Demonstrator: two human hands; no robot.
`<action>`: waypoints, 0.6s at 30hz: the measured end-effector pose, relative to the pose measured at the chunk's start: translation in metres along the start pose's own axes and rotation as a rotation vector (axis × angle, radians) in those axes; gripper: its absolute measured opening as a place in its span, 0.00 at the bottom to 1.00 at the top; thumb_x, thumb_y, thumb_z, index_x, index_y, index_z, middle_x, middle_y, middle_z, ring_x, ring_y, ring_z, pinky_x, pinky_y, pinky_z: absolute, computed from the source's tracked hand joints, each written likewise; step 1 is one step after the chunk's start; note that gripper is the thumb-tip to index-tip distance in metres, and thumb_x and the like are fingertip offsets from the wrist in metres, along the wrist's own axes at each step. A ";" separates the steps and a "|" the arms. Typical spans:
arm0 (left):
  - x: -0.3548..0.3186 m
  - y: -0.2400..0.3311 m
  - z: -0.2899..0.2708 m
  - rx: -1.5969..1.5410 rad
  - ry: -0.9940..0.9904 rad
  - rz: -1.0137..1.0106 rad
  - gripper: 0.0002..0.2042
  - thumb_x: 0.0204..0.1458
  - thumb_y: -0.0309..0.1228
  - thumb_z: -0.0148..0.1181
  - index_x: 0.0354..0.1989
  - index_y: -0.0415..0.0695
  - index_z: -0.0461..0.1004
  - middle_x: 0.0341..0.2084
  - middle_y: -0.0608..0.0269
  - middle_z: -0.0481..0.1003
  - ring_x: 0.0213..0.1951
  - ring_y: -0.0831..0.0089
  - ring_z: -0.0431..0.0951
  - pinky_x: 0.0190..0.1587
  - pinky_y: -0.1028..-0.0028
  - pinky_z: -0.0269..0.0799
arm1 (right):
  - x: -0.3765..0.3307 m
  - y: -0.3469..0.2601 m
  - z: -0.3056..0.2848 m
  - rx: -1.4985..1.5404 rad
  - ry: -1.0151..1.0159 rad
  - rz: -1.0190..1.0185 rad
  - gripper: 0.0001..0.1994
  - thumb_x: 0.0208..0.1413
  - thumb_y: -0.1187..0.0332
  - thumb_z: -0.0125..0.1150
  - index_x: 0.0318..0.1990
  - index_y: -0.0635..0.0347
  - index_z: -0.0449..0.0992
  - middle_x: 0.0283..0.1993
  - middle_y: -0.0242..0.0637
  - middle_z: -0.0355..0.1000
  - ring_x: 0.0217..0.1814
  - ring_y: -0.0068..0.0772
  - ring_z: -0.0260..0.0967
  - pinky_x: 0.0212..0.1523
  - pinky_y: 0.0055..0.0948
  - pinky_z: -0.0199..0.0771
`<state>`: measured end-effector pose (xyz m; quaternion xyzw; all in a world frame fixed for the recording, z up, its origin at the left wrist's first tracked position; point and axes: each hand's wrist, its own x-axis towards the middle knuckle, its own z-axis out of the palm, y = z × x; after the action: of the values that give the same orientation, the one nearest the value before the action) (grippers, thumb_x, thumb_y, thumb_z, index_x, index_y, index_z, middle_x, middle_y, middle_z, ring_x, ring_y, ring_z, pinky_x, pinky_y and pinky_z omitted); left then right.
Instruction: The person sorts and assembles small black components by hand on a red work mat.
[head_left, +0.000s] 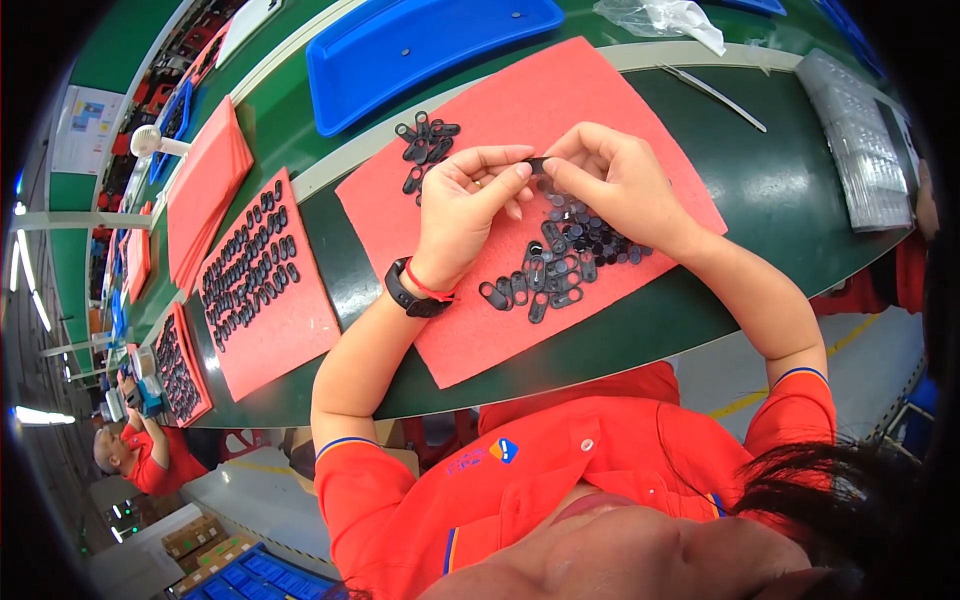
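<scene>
Above a pink foam mat (390,200), both hands meet at a small black oblong part (538,165). My left hand (465,200) pinches its left end between thumb and fingertips, and a dark watch and red cord circle that wrist. My right hand (625,185) is closed on the right end, thumb pressed against it. Just below the fingers lies a pile of small dark round discs (600,240). Nearer me, several black oblong parts with ring-shaped ends (540,280) lie loose, some overlapping. Another small heap of such parts (425,145) sits at the mat's far left.
Left on the green table stands a pink mat with rows of black parts (250,265), beside stacked pink sheets (210,190). A blue tray (430,50) lies beyond. White tweezers (712,98) and clear plastic trays (850,140) are right. A co-worker (150,450) sits far left.
</scene>
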<state>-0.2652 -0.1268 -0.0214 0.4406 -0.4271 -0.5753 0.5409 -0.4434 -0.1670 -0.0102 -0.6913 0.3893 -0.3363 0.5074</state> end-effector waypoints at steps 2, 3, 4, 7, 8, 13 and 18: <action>-0.001 0.001 0.000 0.018 0.004 0.018 0.10 0.50 0.21 0.58 0.41 0.32 0.73 0.29 0.59 0.77 0.25 0.81 0.74 0.25 0.85 0.68 | -0.001 -0.003 -0.001 -0.113 0.017 -0.078 0.06 0.52 0.72 0.58 0.34 0.65 0.74 0.22 0.28 0.71 0.21 0.11 0.62 0.21 0.16 0.59; -0.003 0.002 0.000 0.059 0.014 0.042 0.09 0.50 0.21 0.58 0.40 0.33 0.73 0.30 0.60 0.77 0.26 0.81 0.74 0.25 0.84 0.69 | -0.002 -0.003 -0.001 -0.114 0.019 -0.080 0.06 0.52 0.72 0.58 0.34 0.65 0.74 0.22 0.28 0.71 0.21 0.11 0.62 0.21 0.16 0.59; -0.004 0.003 0.000 0.100 0.025 0.066 0.09 0.50 0.21 0.58 0.39 0.33 0.73 0.30 0.60 0.77 0.27 0.81 0.75 0.25 0.84 0.69 | -0.002 -0.001 0.000 -0.171 0.054 -0.218 0.05 0.50 0.73 0.59 0.34 0.65 0.74 0.22 0.30 0.71 0.20 0.13 0.61 0.20 0.17 0.59; -0.011 0.002 0.001 0.453 0.100 0.407 0.07 0.46 0.19 0.60 0.34 0.35 0.74 0.28 0.58 0.77 0.26 0.77 0.76 0.25 0.82 0.71 | -0.001 0.006 0.003 -0.311 0.144 -0.526 0.06 0.47 0.76 0.61 0.34 0.64 0.74 0.22 0.33 0.70 0.19 0.18 0.62 0.19 0.20 0.60; -0.010 0.004 0.000 0.454 0.101 0.411 0.07 0.46 0.19 0.60 0.34 0.35 0.74 0.28 0.58 0.77 0.26 0.77 0.76 0.25 0.82 0.71 | 0.001 0.007 0.002 -0.397 0.201 -0.690 0.07 0.46 0.78 0.62 0.34 0.64 0.74 0.23 0.34 0.69 0.19 0.22 0.64 0.19 0.21 0.62; -0.009 0.014 -0.012 1.240 -0.063 1.413 0.07 0.38 0.16 0.61 0.28 0.34 0.74 0.27 0.54 0.75 0.26 0.68 0.77 0.23 0.76 0.74 | 0.002 0.006 -0.005 -0.546 0.225 -0.936 0.10 0.41 0.79 0.63 0.34 0.63 0.74 0.26 0.37 0.71 0.25 0.33 0.71 0.23 0.25 0.70; -0.011 0.016 -0.014 1.370 -0.152 1.524 0.08 0.36 0.19 0.61 0.28 0.33 0.75 0.30 0.51 0.75 0.26 0.68 0.76 0.24 0.75 0.74 | 0.002 0.007 -0.005 -0.558 0.236 -0.981 0.11 0.39 0.79 0.64 0.34 0.63 0.74 0.27 0.37 0.71 0.26 0.33 0.71 0.23 0.25 0.70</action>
<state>-0.2473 -0.1173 -0.0093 0.2288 -0.8631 0.2618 0.3664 -0.4481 -0.1722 -0.0152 -0.8564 0.1512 -0.4918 0.0438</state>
